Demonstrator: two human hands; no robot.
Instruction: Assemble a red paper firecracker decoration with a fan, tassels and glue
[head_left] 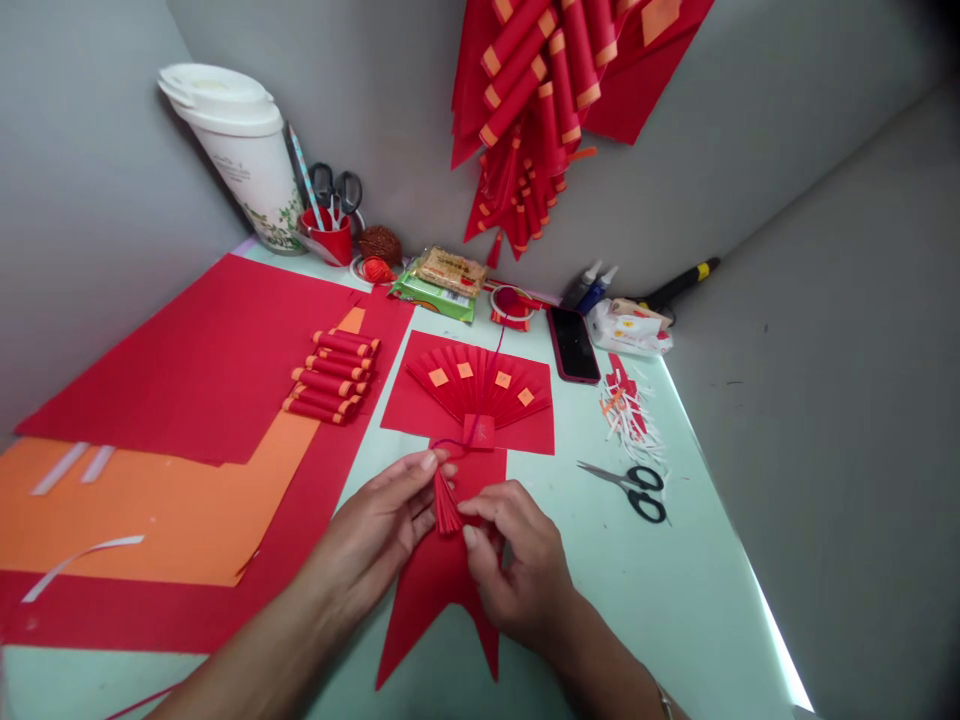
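A small red paper tassel [445,508] hangs from my left hand [390,515], pinched at its top between thumb and fingers. At its lower fringe is my right hand [517,560], with thumb and forefinger close together by the strands; whether they grip any is hard to make out. From the tassel's top a dark purple cord [451,443] runs up over a pleated red fan [480,375] with orange squares. The fan lies on a red paper rectangle [396,410]. Beneath my hands lies a red swallow-tailed banner [442,590].
Rolled red paper tubes [330,375] lie left on red [172,350] and orange sheets [217,540]. Scissors [637,490], paper scraps [630,410] and a phone [574,345] are at right. A white cup [244,150] stands at the back; red paper decorations [540,100] hang above.
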